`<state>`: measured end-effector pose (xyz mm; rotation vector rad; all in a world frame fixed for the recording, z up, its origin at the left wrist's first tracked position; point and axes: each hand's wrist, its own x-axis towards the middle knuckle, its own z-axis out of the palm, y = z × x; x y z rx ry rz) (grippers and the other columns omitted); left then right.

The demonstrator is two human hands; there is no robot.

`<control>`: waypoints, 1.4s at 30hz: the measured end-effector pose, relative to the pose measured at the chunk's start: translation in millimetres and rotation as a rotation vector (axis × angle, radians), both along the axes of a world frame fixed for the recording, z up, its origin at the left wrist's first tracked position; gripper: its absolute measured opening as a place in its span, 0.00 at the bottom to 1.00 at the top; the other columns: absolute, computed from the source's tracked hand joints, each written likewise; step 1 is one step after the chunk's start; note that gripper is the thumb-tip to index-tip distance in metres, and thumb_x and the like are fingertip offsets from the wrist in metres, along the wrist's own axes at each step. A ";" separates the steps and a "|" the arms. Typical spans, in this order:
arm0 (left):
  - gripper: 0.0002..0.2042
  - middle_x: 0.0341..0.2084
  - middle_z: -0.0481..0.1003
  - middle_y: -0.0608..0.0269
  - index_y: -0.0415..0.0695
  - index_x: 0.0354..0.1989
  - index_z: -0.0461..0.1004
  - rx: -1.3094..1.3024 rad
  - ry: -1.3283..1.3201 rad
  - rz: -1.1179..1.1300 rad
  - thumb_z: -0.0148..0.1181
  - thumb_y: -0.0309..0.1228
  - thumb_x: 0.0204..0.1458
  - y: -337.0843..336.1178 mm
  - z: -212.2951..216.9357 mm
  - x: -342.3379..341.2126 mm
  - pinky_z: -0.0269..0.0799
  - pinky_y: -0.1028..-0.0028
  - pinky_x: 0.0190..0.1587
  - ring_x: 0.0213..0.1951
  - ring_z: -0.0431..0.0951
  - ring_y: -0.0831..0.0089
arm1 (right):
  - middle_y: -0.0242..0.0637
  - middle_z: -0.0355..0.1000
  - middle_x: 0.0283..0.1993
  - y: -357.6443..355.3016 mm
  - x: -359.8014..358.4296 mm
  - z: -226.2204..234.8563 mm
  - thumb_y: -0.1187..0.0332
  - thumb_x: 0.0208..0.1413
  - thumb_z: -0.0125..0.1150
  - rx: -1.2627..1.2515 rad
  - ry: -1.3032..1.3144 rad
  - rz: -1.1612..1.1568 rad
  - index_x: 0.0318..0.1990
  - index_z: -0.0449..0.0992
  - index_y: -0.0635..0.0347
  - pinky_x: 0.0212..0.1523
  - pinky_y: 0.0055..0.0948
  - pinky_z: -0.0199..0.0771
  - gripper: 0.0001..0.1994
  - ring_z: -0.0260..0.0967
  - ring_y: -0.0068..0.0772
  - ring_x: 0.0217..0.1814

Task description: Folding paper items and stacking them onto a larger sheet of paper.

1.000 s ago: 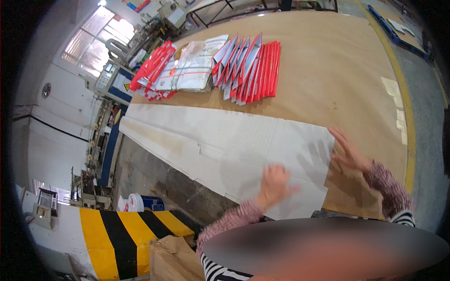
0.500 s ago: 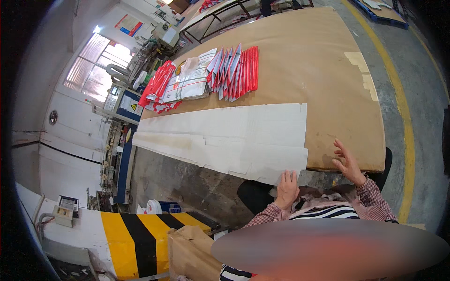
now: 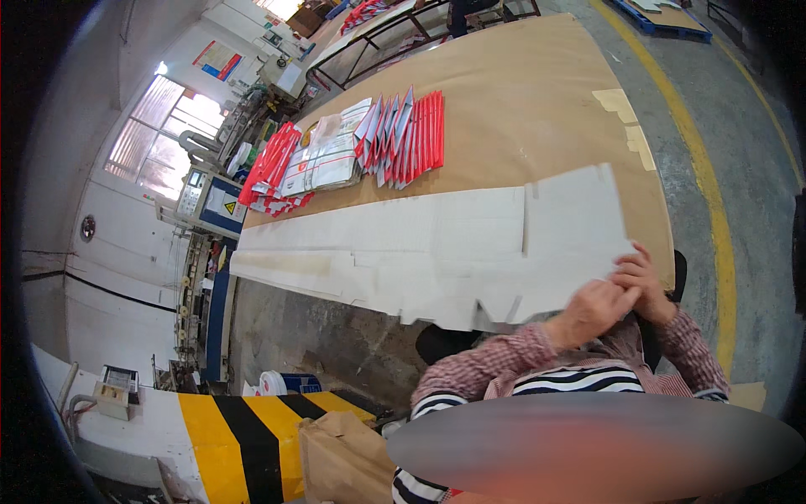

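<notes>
Big brown work table (image 3: pixel 537 92) runs away from the grip, w/ a long stack of flat white die-cut cardboard sheets (image 3: pixel 378 252) lying along its near edge, stretching far out to the left of the hands. Top sheet (image 3: pixel 571 227) is the one in hand: its near right corner is lifted toward the person, rest of it resting on the stack. Looks light but wide and floppy, prob. bends along its score lines and slots, so it'll sag or crease if carried by one corner; edges thin, surface smooth, could slip. Better hold: two spread points along the near edge, or one hand each side. Beyond the grip, far side of table, a fanned row of red-and-white flat cartons (image 3: pixel 403 130) and bundles, well apart. Left hand (image 3: pixel 592 309) and right hand (image 3: pixel 640 281) sit close together at that near corner, fingers curled on the sheet's edge, pinching it; thumbs hidden behind the board.
</notes>
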<state>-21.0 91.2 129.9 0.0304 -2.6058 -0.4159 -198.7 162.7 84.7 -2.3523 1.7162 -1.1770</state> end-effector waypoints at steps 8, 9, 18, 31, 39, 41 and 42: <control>0.25 0.43 0.69 0.54 0.39 0.50 0.67 -0.200 -0.157 0.113 0.63 0.31 0.40 -0.9 -103.2 -4.5 0.67 0.64 0.45 0.47 0.69 0.60 | 0.36 0.73 0.32 124.4 -84.0 -21.4 0.79 0.35 0.63 0.189 0.115 -0.412 0.29 0.74 0.59 0.43 0.38 0.65 0.10 0.67 0.43 0.40; 0.23 0.42 0.69 0.54 0.39 0.47 0.68 -0.068 -0.112 0.082 0.64 0.31 0.39 -7.0 -118.1 -11.3 0.67 0.64 0.43 0.45 0.69 0.59 | 0.36 0.73 0.32 126.7 -85.8 -24.4 0.79 0.35 0.63 0.195 0.108 -0.417 0.29 0.74 0.59 0.43 0.38 0.65 0.10 0.67 0.43 0.40; 0.21 0.41 0.68 0.56 0.44 0.50 0.68 0.368 -0.127 0.308 0.59 0.28 0.43 -12.0 -135.7 -53.1 0.67 0.62 0.35 0.41 0.68 0.59 | 0.39 0.69 0.46 62.1 -91.4 -27.0 0.66 0.43 0.67 0.432 -0.106 -0.843 0.50 0.71 0.55 0.56 0.44 0.58 0.23 0.65 0.42 0.51; 0.23 0.47 0.69 0.57 0.43 0.48 0.69 0.674 -0.202 0.447 0.66 0.33 0.41 -59.1 -131.3 7.4 0.60 0.59 0.47 0.48 0.67 0.60 | 0.40 0.63 0.57 51.6 -57.1 -51.5 0.41 0.54 0.47 0.464 -0.070 -0.209 0.46 0.76 0.51 0.68 0.51 0.34 0.26 0.52 0.45 0.66; 0.31 0.61 0.56 0.55 0.44 0.58 0.61 -0.069 -0.200 0.261 0.62 0.41 0.45 3.3 -137.0 -31.6 0.50 0.48 0.58 0.61 0.54 0.50 | 0.40 0.60 0.61 59.0 -55.6 -47.7 0.54 0.49 0.61 0.456 0.037 -0.223 0.49 0.75 0.50 0.69 0.51 0.35 0.20 0.51 0.45 0.67; 0.37 0.66 0.48 0.56 0.45 0.64 0.55 -0.043 -0.293 0.205 0.62 0.44 0.45 7.6 -126.5 -29.2 0.44 0.42 0.61 0.65 0.47 0.47 | 0.45 0.57 0.63 69.2 -43.1 -37.2 0.61 0.46 0.64 0.246 0.029 -0.447 0.49 0.75 0.48 0.68 0.51 0.38 0.20 0.49 0.47 0.68; 0.42 0.67 0.45 0.57 0.46 0.66 0.49 -0.078 -0.327 0.204 0.62 0.47 0.44 4.1 -128.4 -27.6 0.41 0.38 0.60 0.66 0.44 0.45 | 0.49 0.54 0.65 83.8 -40.8 -49.7 0.65 0.46 0.65 0.092 -0.054 -0.609 0.54 0.71 0.53 0.68 0.46 0.42 0.24 0.48 0.47 0.69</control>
